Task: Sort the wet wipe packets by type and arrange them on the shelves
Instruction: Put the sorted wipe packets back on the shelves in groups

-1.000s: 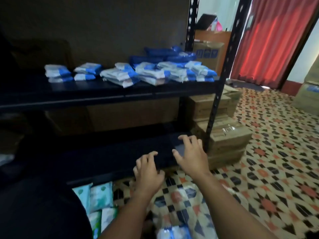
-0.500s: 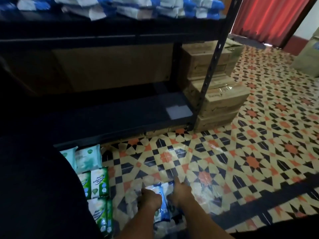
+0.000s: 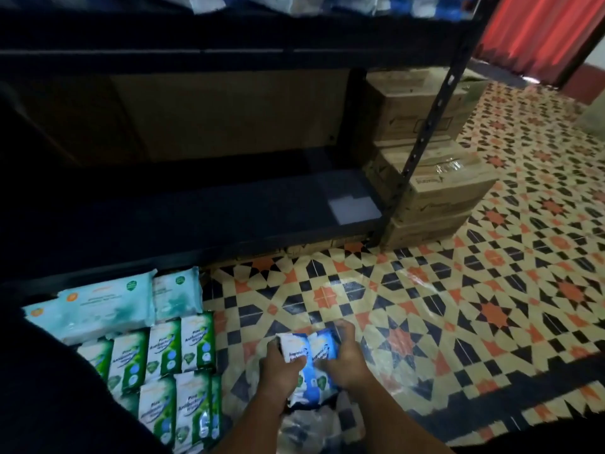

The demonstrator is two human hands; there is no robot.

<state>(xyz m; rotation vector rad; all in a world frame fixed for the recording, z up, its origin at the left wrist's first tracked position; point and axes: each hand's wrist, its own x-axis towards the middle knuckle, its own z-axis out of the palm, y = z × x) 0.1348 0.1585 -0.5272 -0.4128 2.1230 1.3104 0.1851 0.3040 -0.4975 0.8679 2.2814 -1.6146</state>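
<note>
At the lower left of the frame, green-and-white wipe packets (image 3: 163,381) are laid in rows on the patterned floor (image 3: 458,306), and pale teal packets (image 3: 111,306) are set just above them, against the front edge of the bottom shelf (image 3: 229,217). That dark shelf is seen across the middle left, with a pale rectangular patch near its right end. Along the top edge, blue-and-white packets (image 3: 327,1) are partly seen on the upper shelf (image 3: 229,37) (blurred and cropped). At the lower centre, a small bundle of blue-and-white wipe packets (image 3: 309,358) is held between both hands just above the floor: its left side is gripped by the left hand (image 3: 278,368) with fingers curled round it, and its right side is clasped by the right hand (image 3: 343,358), fingers wrapped over the top corner. Crumpled clear plastic (image 3: 314,424) is seen beneath the wrists. To the right of the shelf post (image 3: 425,126), stacked cardboard boxes (image 3: 438,188) are set on the floor, and a red curtain (image 3: 537,31) is seen at the upper right.
</note>
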